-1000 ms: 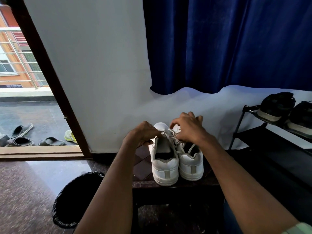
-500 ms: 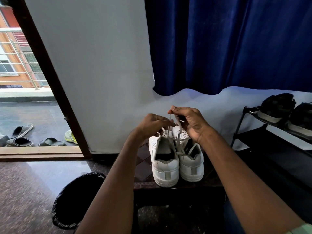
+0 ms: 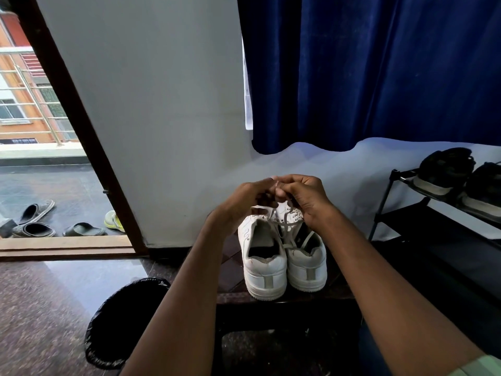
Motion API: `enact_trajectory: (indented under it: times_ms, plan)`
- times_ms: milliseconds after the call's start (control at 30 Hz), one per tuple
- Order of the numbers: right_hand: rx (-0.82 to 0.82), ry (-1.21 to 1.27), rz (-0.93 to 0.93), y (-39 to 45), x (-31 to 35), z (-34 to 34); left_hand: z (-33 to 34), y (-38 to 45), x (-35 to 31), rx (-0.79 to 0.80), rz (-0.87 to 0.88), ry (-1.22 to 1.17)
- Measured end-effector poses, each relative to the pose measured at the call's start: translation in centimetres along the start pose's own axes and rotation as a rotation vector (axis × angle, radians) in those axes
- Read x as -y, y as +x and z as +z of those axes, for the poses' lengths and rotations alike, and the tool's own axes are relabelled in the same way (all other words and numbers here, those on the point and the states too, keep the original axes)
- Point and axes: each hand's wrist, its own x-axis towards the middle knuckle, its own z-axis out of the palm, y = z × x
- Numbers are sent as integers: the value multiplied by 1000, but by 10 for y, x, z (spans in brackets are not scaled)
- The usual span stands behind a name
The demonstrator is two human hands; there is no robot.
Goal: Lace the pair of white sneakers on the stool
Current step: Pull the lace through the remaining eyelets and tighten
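white sneakers (image 3: 284, 256) side by side on stool (image 3: 233, 272), heels toward you | change: your left hand (image 3: 244, 202) and right hand (image 3: 306, 196) rose and met, fingers pinching lace (image 3: 284, 225) ends | probably knotting; view poor

Dark blue curtain (image 3: 374, 71) over a pale wall, black bin (image 3: 122, 321) on the floor, black shoes (image 3: 444, 169) on a rack (image 3: 401, 218), sandals (image 3: 35, 229) outside the open doorway
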Motion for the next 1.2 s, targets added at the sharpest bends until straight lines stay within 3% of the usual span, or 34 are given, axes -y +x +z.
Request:
enact_trajectory:
  times_ms: [100,167,367,433,500,600,700,800,867,933,1000,1200]
  plan:
    - [-48,-13,24,0,-1,1,4,-1,4,-97,-36,172]
    - [-78,-39,35,0,-1,2,4,0,7,-152,12,153]
    - [-99,-21,89,0,-2,2,0,0,8,-143,63,198]
    - [-153,-71,72,4,-5,-2,-1,-1,4,-115,111,90]
    - [-242,-235,-12,12,-11,-9,-1,-3,-4,-94,155,-163]
    - [-331,-775,-182,20,-20,-19,-4,-6,-12,-78,193,-526]
    - [-363,-990,-234,15,-20,-17,-7,-5,-9,-141,193,-496]
    - [-271,-836,-274,9,-12,-5,-5,0,-1,-231,189,-140]
    - [-34,-473,-194,4,-2,5,-2,0,1,-241,178,-86]
    - [133,-284,-136,2,0,9,-3,-2,-1,-248,177,-102]
    - [103,-301,-162,4,-4,6,-7,-2,-3,-243,170,-137]
    - [-266,-547,-148,20,-19,-21,-23,1,-6,-199,169,-534]
